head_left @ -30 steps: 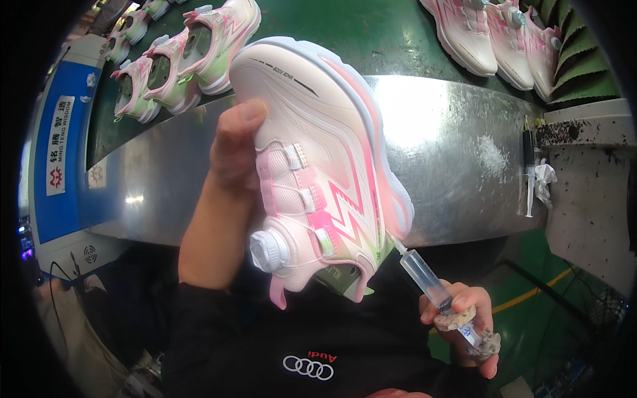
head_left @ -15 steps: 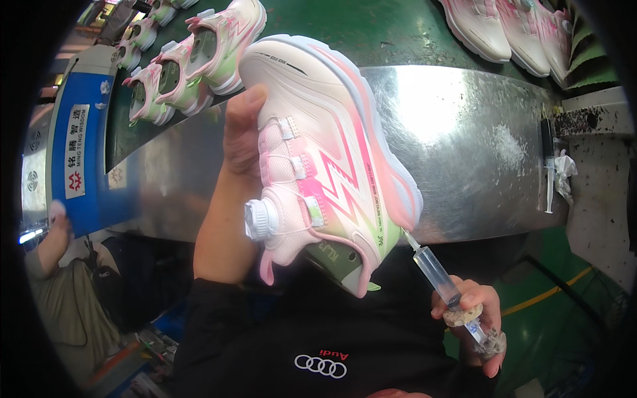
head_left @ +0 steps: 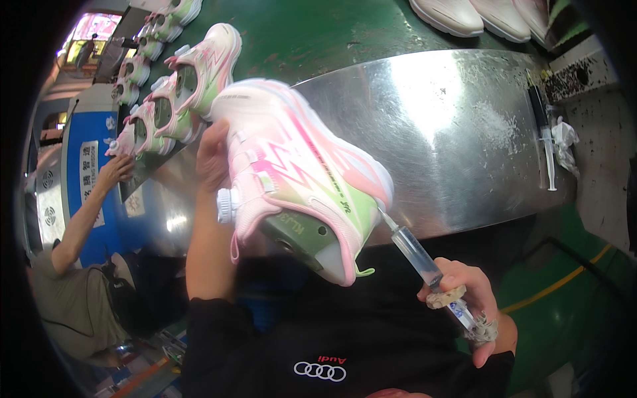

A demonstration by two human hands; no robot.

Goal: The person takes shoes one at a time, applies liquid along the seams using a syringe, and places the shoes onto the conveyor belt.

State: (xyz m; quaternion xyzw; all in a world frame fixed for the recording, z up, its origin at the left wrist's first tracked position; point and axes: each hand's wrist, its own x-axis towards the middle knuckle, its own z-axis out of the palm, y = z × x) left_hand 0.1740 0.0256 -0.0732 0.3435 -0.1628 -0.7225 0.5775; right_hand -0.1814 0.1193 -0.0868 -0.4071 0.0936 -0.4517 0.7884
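Note:
My left hand (head_left: pixel 213 156) grips a pink, white and green sneaker (head_left: pixel 285 152) near its toe, with the fingers partly hidden behind it. A green last fills the sneaker's opening, and a white dial sits on its tongue side. The heel points right and toward me. My right hand (head_left: pixel 468 298) is closed round a clear syringe (head_left: pixel 415 255), whose finger flange and plunger end are wrapped in grimy whitish material. The syringe's tip meets or nearly meets the sneaker at the heel, by the seam between upper and sole.
Below the sneaker lies a shiny metal plate (head_left: pixel 371 99) on a green bench. Several similar sneakers (head_left: pixel 189 83) stand in rows at the left, others (head_left: pixel 458 16) at the far right. A second syringe (head_left: pixel 545 142) lies beside crumpled white tissue (head_left: pixel 564 146). A co-worker's hand (head_left: pixel 118 169) touches a sneaker at left.
The sneaker has moved left and toward me, tilting so more of its opening shows. The syringe has followed at the heel. The co-worker's hand has reached up to the row of sneakers.

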